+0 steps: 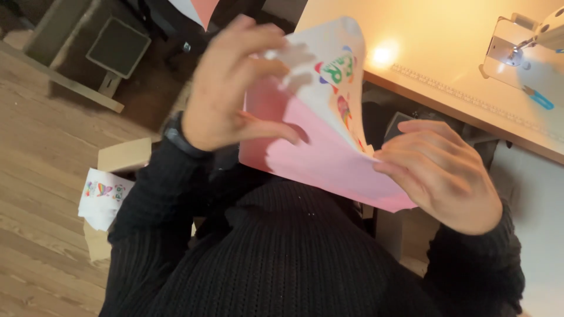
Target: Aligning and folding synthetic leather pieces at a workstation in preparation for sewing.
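A cloth piece (320, 147), pink on one side and white with colourful printed shapes on the other, is held up in front of my chest. My left hand (232, 88) grips its upper left part, fingers curled over the white layer. At the lower right edge, my right hand (443, 173) pinches the two layers between thumb and fingers. Both arms wear black knitted sleeves, and a dark watch sits on my left wrist.
A wooden sewing table (429, 53) lies at upper right, with a ruler strip along its edge and a white sewing machine (529, 44) under a lamp. On the plank floor at left, a cardboard box (120, 157) holds more printed white cloth (103, 196).
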